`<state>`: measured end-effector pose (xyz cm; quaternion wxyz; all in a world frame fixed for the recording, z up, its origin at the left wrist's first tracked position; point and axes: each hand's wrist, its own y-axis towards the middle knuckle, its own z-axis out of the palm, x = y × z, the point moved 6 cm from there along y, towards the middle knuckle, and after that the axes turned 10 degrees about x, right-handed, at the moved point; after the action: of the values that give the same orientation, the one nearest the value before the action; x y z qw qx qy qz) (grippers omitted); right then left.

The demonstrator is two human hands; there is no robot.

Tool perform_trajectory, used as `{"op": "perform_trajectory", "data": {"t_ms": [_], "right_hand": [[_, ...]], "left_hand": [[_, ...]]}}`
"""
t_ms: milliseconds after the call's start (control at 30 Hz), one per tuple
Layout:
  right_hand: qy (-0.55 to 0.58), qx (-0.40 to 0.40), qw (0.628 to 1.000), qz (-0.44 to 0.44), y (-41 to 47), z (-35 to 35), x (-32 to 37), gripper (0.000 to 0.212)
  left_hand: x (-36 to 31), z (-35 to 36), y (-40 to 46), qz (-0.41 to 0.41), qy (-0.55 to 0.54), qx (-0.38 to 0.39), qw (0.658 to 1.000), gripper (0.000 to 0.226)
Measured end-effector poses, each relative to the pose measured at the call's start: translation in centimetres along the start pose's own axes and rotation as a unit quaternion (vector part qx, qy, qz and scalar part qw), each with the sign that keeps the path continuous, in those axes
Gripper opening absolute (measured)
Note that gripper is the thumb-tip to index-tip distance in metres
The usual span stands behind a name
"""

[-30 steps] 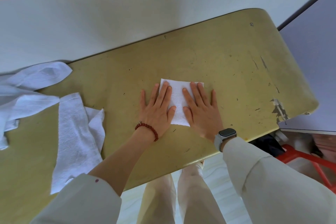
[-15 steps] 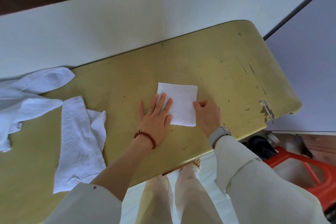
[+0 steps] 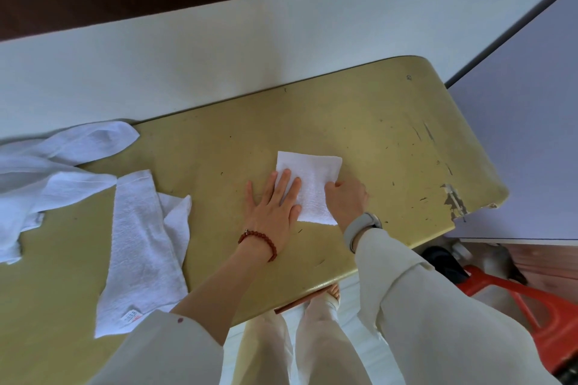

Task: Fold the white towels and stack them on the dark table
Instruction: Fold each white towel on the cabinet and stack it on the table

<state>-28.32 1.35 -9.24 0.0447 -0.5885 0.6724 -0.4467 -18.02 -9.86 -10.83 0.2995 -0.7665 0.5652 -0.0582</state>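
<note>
- Folded towel (image 3: 312,184): white terry, nubbly pile, folded to a small near-square; lies flat on the yellowish table (image 3: 359,134), toward its right end.
- My left hand (image 3: 275,206): fingers straight and spread, pressing flat on the towel's left edge, palm on the tabletop; red bead bracelet (image 3: 259,241) at the wrist.
- My right hand (image 3: 345,197): fingers curled, gripping the towel's right edge; grey watch (image 3: 362,228) at the wrist.
- Table surface: smooth, scuffed, dark scratches, rounded corner, chipped edge at right.
- Unfolded towel (image 3: 140,247): long white terry strip with a label at its near end, left of my hands, well apart from the folded one.
- Crumpled towels (image 3: 47,172): white heap at the far left.
- Red plastic stool (image 3: 531,316): below the table's right end.
</note>
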Motion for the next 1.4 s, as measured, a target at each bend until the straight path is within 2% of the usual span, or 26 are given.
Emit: {"op": "perform_trajectory", "data": {"t_ms": [100,233,300,367,467,533,600,700,767,833,900,933,1000,1033,1133,1267,1333,1400], "right_hand": [[0.048,-0.010,0.999,-0.011,-0.8,-0.5,0.4,0.040],[0.164,0.027,0.986,0.025,-1.0,-0.7,0.3,0.038],[0.209,0.023,0.977,0.028,-1.3,-1.0,0.3,0.028],[0.235,0.016,0.972,0.024,-1.7,-1.4,0.3,0.008],[0.229,0.030,0.973,-0.008,-2.7,-1.9,1.8,0.006],[0.186,0.044,0.979,-0.073,-4.2,-2.3,4.0,0.013],[0.103,0.068,0.978,-0.167,-6.6,-2.7,6.7,0.018],[-0.008,0.117,0.956,-0.270,-10.7,-2.9,9.6,0.017],[-0.013,0.156,0.935,-0.317,-13.7,-3.4,10.7,0.011],[0.015,0.183,0.920,-0.346,-16.3,-4.4,11.2,0.012],[0.048,0.208,0.909,-0.357,-18.1,-5.1,10.8,0.017],[0.055,0.219,0.906,-0.359,-18.8,-5.2,10.2,0.017],[0.061,0.240,0.901,-0.355,-19.9,-5.0,8.6,0.018],[0.059,0.248,0.901,-0.352,-20.5,-4.5,7.6,0.018],[0.041,0.267,0.899,-0.344,-22.8,-1.9,4.5,0.015],[0.019,0.313,0.889,-0.334,-27.9,4.1,0.6,0.019],[-0.019,0.343,0.870,-0.354,-31.9,7.9,-0.9,0.013],[-0.075,0.376,0.836,-0.393,-36.8,12.1,-2.2,0.011]], "left_hand": [[0.0,-0.1,-0.1,0.003,0.006,-0.004,1.000,0.051],[0.2,0.2,0.0,0.004,0.007,0.001,1.000,0.050],[0.2,0.1,0.0,0.010,0.006,0.002,1.000,0.050],[0.2,-0.1,0.0,0.019,-0.012,0.006,1.000,0.051],[0.6,-1.1,-0.5,0.028,-0.081,-0.001,0.996,0.050],[1.5,-2.4,-1.4,0.020,-0.195,-0.042,0.980,0.048],[2.6,-3.5,-2.7,-0.003,-0.328,-0.083,0.941,0.050],[3.4,-4.8,-5.5,-0.036,-0.545,-0.048,0.836,0.057],[3.1,-5.5,-8.0,-0.053,-0.635,0.006,0.770,0.055],[3.3,-5.9,-10.6,-0.081,-0.720,-0.004,0.689,0.040],[2.5,-6.8,-13.7,-0.018,-0.805,-0.014,0.593,0.018],[2.2,-7.0,-15.4,0.026,-0.830,-0.026,0.557,0.013],[2.1,-6.1,-18.3,0.058,-0.864,-0.070,0.495,0.017],[2.0,-5.3,-20.0,0.052,-0.868,-0.087,0.487,0.018],[1.7,-0.9,-25.3,0.004,-0.858,-0.139,0.494,0.023],[1.8,5.4,-34.1,-0.048,-0.867,-0.219,0.445,0.027],[2.7,8.3,-39.9,-0.102,-0.842,-0.282,0.448,0.023],[3.8,11.0,-46.2,-0.162,-0.805,-0.346,0.454,0.018]]}}
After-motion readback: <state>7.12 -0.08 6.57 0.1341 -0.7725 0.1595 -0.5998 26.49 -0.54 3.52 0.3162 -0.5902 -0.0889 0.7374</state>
